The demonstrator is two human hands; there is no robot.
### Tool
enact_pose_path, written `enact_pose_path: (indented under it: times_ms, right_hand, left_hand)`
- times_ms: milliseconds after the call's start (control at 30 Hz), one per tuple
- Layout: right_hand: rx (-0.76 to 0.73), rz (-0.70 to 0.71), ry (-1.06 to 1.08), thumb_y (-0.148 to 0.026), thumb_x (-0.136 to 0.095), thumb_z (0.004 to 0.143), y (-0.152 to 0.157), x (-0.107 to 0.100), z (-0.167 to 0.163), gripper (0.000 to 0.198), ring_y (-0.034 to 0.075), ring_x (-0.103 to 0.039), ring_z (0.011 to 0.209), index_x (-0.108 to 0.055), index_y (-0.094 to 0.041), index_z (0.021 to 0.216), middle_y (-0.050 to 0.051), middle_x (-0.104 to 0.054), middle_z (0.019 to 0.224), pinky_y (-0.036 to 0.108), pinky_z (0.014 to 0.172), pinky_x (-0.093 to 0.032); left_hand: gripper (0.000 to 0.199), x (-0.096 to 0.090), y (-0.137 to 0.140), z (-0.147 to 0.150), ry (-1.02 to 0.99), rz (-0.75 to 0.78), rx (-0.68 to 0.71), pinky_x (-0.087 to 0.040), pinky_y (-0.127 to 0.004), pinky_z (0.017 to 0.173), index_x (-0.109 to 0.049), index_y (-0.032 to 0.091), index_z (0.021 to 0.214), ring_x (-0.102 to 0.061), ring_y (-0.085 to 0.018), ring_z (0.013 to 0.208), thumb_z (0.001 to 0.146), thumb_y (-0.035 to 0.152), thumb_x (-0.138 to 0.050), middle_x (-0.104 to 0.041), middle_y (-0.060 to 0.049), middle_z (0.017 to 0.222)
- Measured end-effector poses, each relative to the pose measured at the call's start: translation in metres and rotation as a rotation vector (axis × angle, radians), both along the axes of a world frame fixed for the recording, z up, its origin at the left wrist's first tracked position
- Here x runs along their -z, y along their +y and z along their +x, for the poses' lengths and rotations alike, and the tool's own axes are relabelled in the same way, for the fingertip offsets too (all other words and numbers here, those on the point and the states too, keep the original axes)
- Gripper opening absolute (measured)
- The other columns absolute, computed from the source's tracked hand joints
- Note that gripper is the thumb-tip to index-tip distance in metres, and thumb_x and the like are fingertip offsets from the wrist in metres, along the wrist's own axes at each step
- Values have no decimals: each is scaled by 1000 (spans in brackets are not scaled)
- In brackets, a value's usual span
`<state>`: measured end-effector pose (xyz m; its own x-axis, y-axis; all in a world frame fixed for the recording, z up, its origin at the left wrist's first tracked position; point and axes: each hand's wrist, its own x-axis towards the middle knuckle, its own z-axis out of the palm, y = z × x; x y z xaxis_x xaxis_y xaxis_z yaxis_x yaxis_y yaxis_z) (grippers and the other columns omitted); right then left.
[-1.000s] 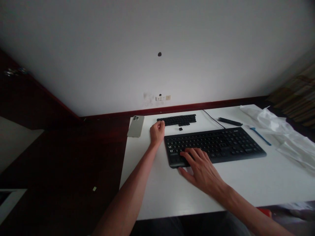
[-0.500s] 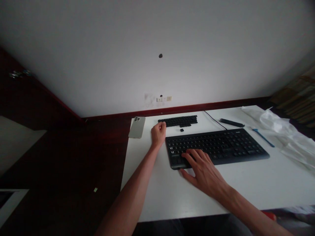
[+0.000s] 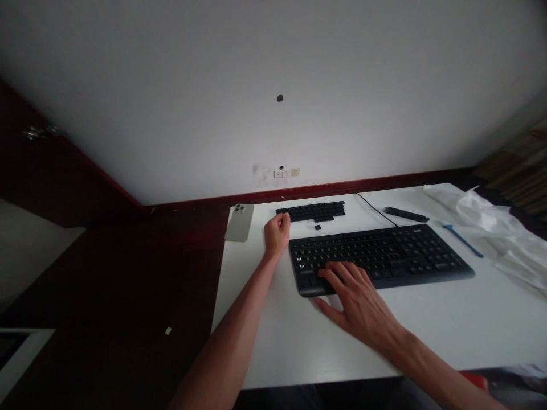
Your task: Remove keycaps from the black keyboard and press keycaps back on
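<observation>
Right hand point(image 3: 352, 290) spread wide, gripping nothing visible, fingertips down on keyboard point(image 3: 388, 254) beneath, seemingly pressing keys; left hand point(image 3: 277, 230) curled closed beside loose keycaps point(image 3: 316, 210), contents can't tell; next press calls for precise fingertip aim

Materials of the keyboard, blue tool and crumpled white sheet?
Keyboard: probably hard plastic, dark, with a faint sheen along its front edge.
Blue tool: likely plastic, going by its even colour; finish too small to judge.
Crumpled white sheet: perhaps thin plastic film, given the creases and bright highlights, though paper isn't ruled out.
</observation>
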<state>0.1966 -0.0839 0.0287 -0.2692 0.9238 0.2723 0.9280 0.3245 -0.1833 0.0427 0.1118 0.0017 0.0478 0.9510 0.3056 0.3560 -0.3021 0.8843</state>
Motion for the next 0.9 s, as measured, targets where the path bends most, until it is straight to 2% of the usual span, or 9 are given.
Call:
enact_pose_path:
  times_ms: [267, 400, 500, 567, 633, 767, 900]
  right_hand:
    - [9, 7, 15, -54, -62, 91, -2, 2, 0, 44, 32, -57, 110, -63, -22, 121, 13, -64, 123, 51, 92, -50]
    - [12, -26, 25, -56, -65, 90, 5, -7, 2, 43, 31, -59, 104, -64, -22, 117, 12, -65, 119, 49, 86, -52]
    - [-18, 7, 100, -41, -56, 99, 29, -20, 14, 23, 26, -62, 97, -66, -22, 108, 9, -67, 109, 43, 86, -52]
    - [-3, 94, 184, -29, -48, 103, 54, -28, 29, 21, 23, -63, 97, -67, -21, 106, 8, -68, 105, 39, 88, -52]
    - [-1, 126, 184, -27, -48, 102, 83, -31, 45, 21, 24, -65, 97, -68, -21, 107, 8, -70, 105, 40, 89, -53]
    - [-139, 12, 125, -21, -53, 99, 129, -25, 69, 21, 23, -67, 103, -69, -19, 112, 7, -72, 111, 41, 93, -54]
    - [-147, -95, 94, -16, -55, 96, 148, -18, 73, 27, 21, -70, 91, -69, -18, 118, 7, -74, 111, 38, 87, -56]
  left_hand:
    - [45, 1, 1, 0, 2, -5, -1, -29, -26, 58, -49, 20, 61, -43, -13, 56, 99, 43, -44, -46, 2, 56]
    - [45, 2, 1, 0, 0, -12, 5, -28, -26, 58, -50, 20, 61, -43, -13, 56, 98, 43, -45, -47, 2, 56]
    - [44, 1, 1, 0, -2, -13, 6, -27, -26, 58, -49, 20, 61, -43, -13, 56, 98, 43, -45, -47, 3, 55]
    - [43, 1, 1, -1, -7, -10, 11, -27, -26, 58, -50, 19, 62, -44, -13, 56, 98, 43, -46, -48, 2, 56]
    - [43, 1, 1, -2, -13, -8, 16, -28, -26, 59, -51, 19, 62, -45, -13, 57, 98, 43, -46, -49, 2, 56]
    - [44, 1, 2, -3, -36, -25, 9, -28, -25, 58, -49, 19, 61, -43, -12, 56, 98, 43, -45, -47, 3, 55]
    - [43, 1, 3, -2, -23, -29, 2, -29, -25, 59, -50, 19, 61, -44, -12, 57, 97, 42, -46, -48, 3, 56]
